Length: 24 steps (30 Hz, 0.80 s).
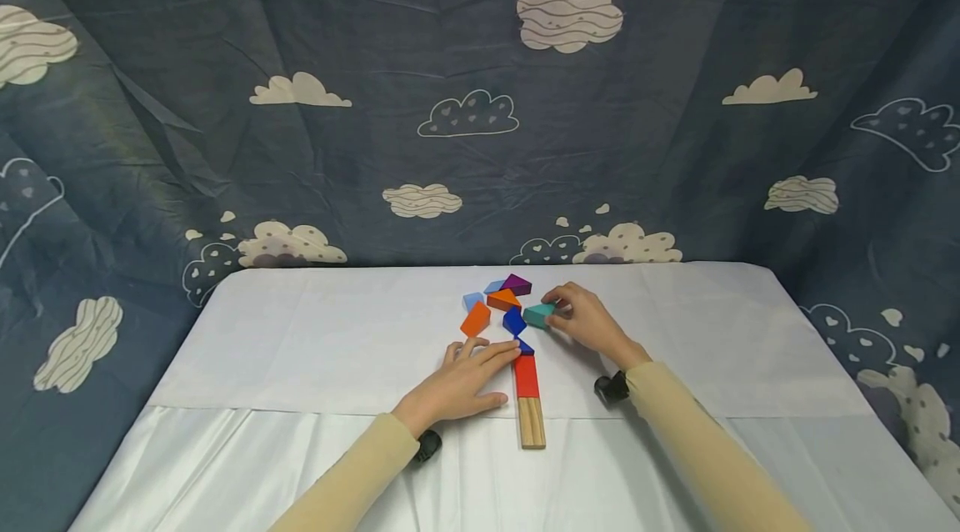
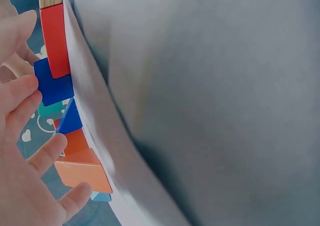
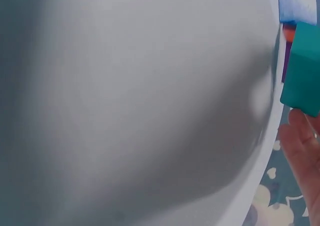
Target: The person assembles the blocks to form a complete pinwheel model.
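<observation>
In the head view my right hand (image 1: 591,323) pinches a teal block (image 1: 537,315) between thumb and fingers, at the right of a cluster of coloured blocks. The right wrist view shows that teal block (image 3: 304,71) large, with fingertips at its lower end. My left hand (image 1: 463,380) lies spread with straight fingers, its index fingertip at a dark blue triangular block (image 1: 527,348). That block meets the far end of a red block (image 1: 527,378), which lines up with a striped wooden block (image 1: 531,425). Just beyond is another dark blue block (image 1: 513,321).
Farther back lie two orange blocks, one orange block (image 1: 476,319) left of the other orange block (image 1: 502,299), plus a purple block (image 1: 517,284) and light blue blocks (image 1: 472,302). A white cloth (image 1: 300,348) covers the table; a dark cloud-patterned curtain (image 1: 375,148) hangs behind.
</observation>
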Each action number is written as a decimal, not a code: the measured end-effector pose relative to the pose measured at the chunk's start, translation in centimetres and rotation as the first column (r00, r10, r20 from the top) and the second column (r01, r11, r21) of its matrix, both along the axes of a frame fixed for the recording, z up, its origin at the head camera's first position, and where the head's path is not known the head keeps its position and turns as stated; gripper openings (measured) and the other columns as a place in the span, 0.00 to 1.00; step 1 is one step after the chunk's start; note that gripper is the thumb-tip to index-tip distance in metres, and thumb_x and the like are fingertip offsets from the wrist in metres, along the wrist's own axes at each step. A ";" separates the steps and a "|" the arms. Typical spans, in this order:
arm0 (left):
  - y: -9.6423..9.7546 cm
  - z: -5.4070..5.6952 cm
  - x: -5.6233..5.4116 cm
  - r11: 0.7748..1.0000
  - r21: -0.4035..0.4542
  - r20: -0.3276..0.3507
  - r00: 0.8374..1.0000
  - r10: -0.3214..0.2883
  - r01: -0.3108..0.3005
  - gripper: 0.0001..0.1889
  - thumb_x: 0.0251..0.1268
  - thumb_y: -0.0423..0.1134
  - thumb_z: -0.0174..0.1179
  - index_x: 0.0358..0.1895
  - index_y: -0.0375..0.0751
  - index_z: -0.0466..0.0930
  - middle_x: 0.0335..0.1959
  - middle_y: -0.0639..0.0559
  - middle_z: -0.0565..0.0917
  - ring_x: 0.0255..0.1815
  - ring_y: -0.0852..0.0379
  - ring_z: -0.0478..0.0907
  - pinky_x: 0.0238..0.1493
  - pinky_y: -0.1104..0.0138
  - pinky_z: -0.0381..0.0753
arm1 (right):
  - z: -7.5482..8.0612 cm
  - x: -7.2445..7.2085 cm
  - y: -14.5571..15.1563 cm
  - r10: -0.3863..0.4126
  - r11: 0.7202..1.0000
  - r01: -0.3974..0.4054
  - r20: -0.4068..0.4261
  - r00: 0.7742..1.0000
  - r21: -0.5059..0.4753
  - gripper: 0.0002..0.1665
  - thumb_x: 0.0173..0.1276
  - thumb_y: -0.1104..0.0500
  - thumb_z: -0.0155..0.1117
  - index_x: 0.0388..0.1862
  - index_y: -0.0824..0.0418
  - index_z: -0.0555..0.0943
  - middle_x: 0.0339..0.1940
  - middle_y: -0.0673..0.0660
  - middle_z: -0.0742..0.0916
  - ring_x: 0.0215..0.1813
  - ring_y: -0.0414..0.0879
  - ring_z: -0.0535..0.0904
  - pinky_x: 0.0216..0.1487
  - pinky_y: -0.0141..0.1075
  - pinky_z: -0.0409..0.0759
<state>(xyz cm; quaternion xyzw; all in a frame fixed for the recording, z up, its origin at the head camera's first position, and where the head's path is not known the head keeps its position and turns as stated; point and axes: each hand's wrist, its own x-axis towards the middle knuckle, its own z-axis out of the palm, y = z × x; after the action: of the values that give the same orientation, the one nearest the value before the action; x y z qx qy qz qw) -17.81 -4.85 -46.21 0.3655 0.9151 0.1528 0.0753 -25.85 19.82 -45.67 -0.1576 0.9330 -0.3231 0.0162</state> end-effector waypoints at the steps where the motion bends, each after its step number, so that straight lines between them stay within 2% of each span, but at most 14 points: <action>1: 0.0 0.0 0.0 1.000 -0.001 -0.001 1.000 -0.001 0.001 0.34 0.69 0.53 0.55 0.75 0.52 0.56 0.75 0.60 0.54 0.69 0.50 0.54 0.64 0.48 0.53 | 0.1 0.3 0.0 0.001 1.000 -0.001 0.003 1.000 0.003 0.18 0.60 0.65 0.69 0.49 0.64 0.80 0.46 0.58 0.80 0.49 0.54 0.76 0.52 0.47 0.77; 13: 0.1 0.2 -0.1 1.000 -0.001 0.005 1.000 -0.004 0.004 0.34 0.69 0.53 0.55 0.75 0.52 0.55 0.75 0.60 0.54 0.69 0.50 0.55 0.64 0.49 0.53 | 0.3 3.0 -0.5 0.049 0.998 -0.049 0.006 0.999 0.025 0.17 0.58 0.61 0.72 0.47 0.62 0.81 0.44 0.55 0.81 0.43 0.49 0.77 0.48 0.44 0.78; 24: 0.1 0.1 0.1 1.000 0.007 0.015 1.000 0.006 -0.006 0.34 0.69 0.52 0.55 0.75 0.52 0.56 0.75 0.59 0.55 0.69 0.50 0.55 0.64 0.49 0.53 | -0.3 3.9 -0.4 0.116 0.993 -0.116 0.002 0.993 -0.011 0.15 0.62 0.59 0.69 0.47 0.62 0.81 0.42 0.53 0.81 0.40 0.46 0.76 0.45 0.40 0.79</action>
<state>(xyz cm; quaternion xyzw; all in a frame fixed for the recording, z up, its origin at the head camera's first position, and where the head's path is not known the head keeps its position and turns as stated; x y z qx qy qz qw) -17.73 -4.76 -46.09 0.3618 0.9151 0.1589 0.0807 -21.91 19.37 -45.96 -0.2109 0.9205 -0.3270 0.0354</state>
